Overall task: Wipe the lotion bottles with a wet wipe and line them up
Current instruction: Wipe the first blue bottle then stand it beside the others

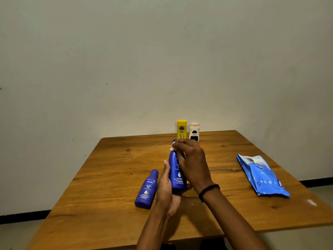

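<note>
A person's left hand grips the base of a blue lotion bottle, held upright above a wooden table, cap pointing away. The right hand pinches a white wet wipe against its neck. Beside it, left, a second blue bottle reading "NIVEA" lies flat, cap pointing away. Right, near the edge, a blue wipes pack. At the far edge stand a yellow bottle and white bottle.

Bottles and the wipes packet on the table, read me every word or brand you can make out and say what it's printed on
"NIVEA": lying blue bottle, with "Body milk" faintly below it.
Held blue bottle: print mostly covered by the right hand, the rest too small.
Yellow bottle: label blurred, unreadable.
White bottle: label unreadable.
Blue wipes packet: white lettering at its edge, too distorted to read.
</note>
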